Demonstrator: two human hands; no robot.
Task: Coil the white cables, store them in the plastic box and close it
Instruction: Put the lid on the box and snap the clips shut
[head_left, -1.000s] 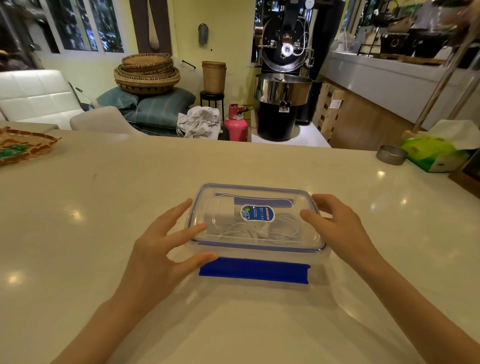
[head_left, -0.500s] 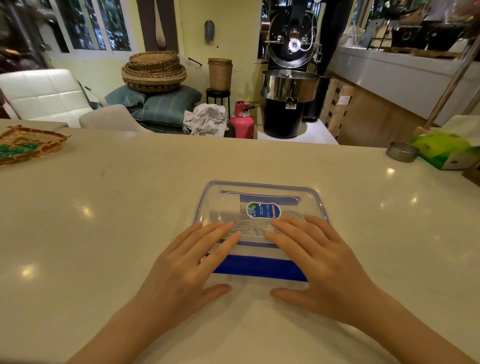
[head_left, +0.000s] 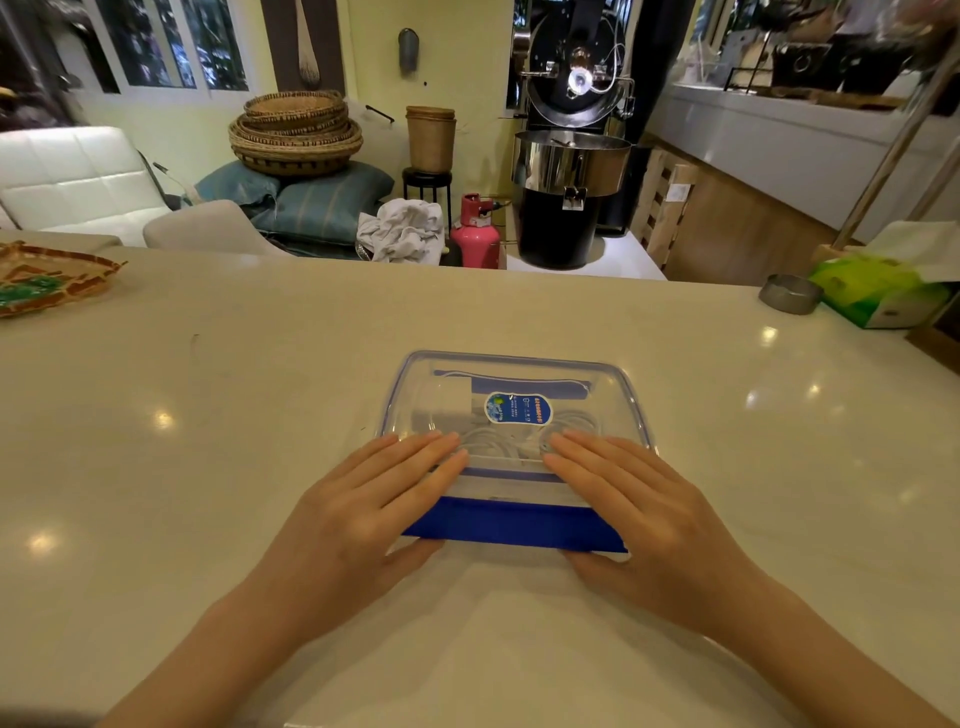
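A clear plastic box (head_left: 631, 400) with a blue-rimmed lid and a blue label stands on the counter in front of me. Coiled white cables (head_left: 511, 441) and a white plug show through the lid. Its near blue latch flap (head_left: 514, 530) sticks out flat towards me. My left hand (head_left: 363, 514) lies flat on the lid's near left part, fingers together, thumb under the flap's left end. My right hand (head_left: 644, 514) lies flat on the near right part, thumb by the flap's right end. Both hands hide the lid's near corners.
A woven tray (head_left: 47, 275) with green bits sits at the counter's far left. A small metal dish (head_left: 789, 293) and a green tissue box (head_left: 878, 291) stand at the far right. The counter's far edge runs behind the box.
Both hands moved from the box's sides onto the top of the lid and now rest flat there, spread a little wider apart than half a second ago. The box stayed in place.
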